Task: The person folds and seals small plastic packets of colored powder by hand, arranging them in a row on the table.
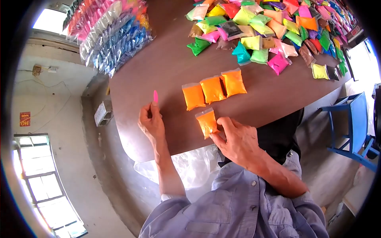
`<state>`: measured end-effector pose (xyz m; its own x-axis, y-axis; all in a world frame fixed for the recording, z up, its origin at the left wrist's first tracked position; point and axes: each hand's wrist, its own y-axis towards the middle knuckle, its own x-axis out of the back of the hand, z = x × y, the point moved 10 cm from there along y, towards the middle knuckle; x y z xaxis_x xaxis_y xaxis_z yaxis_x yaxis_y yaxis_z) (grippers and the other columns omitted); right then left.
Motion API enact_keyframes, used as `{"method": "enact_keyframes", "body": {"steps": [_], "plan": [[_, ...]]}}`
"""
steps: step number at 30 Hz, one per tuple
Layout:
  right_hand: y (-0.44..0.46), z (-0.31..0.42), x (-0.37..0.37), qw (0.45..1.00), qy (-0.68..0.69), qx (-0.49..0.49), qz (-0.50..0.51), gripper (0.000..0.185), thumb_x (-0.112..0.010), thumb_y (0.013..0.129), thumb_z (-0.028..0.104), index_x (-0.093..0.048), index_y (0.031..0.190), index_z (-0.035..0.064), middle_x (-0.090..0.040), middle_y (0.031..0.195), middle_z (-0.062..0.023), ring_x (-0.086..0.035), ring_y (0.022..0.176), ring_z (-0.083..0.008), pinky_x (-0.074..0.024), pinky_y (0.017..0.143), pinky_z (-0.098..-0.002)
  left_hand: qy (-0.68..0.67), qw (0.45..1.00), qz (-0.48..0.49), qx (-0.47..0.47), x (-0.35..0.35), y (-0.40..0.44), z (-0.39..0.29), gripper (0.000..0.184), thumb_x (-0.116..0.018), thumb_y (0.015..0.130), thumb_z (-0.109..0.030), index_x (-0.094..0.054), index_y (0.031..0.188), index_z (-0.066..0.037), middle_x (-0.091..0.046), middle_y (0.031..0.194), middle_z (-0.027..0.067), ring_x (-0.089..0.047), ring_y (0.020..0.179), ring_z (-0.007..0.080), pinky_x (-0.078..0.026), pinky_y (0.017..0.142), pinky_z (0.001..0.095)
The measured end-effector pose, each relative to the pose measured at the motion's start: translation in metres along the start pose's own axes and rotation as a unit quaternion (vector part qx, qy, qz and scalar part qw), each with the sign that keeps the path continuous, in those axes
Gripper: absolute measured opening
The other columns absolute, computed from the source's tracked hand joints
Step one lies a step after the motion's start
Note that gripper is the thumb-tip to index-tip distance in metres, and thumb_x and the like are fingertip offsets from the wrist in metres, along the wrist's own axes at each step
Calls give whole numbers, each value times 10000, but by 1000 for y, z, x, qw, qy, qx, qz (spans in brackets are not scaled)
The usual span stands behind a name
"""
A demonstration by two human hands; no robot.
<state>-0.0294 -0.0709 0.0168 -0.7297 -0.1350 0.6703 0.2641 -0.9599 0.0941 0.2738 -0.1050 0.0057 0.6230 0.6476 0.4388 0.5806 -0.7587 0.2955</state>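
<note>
At table [131, 95], left fingers [154, 108] pinch a pink sliver [155, 96] pointing away; right fingers [220, 142], an orange packet [206, 122].

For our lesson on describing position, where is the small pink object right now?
In the head view, the pink object is pinched in the left hand, left of the row of three orange packets.

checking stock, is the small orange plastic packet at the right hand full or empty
Looks full: the small orange plastic packet shows orange filling up to its clear top strip.
</note>
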Motion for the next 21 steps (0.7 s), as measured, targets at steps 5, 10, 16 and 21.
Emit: {"method": "enact_keyframes", "body": {"steps": [5,10,16,21], "plan": [[8,14,7,995,-16,100,1,425,-823,814,215,-627,1178,115,-599,1090,-59,-703,815,-234,-577,615,-357,-14,1000,3,10,-2,0,0,179,-697,963,-172,-703,923,3,-614,695,7,-522,585,63,-414,534,234],[13,19,-4,986,-33,159,-20,459,-820,807,199,-637,1222,134,-576,1078,-32,-695,819,-182,-577,620,-314,-20,999,3,28,-2,0,7,175,-700,971,-199,-707,945,-27,-626,735,5,-508,595,55,-405,526,212],[17,21,-6,986,-23,162,-32,448,-820,795,187,-643,1206,159,-569,1052,-17,-699,806,-172,-567,608,-300,-7,999,0,52,-2,-1,2,174,-691,973,-176,-709,943,-6,-642,739,18,-524,609,65,-423,551,232],[14,23,-3,981,-41,179,-64,389,-807,805,232,-639,1144,142,-567,1039,-28,-695,722,-177,-561,556,-299,7,999,9,47,-2,1,14,165,-686,967,-171,-710,949,-8,-634,736,20,-529,622,72,-428,563,242]]}}
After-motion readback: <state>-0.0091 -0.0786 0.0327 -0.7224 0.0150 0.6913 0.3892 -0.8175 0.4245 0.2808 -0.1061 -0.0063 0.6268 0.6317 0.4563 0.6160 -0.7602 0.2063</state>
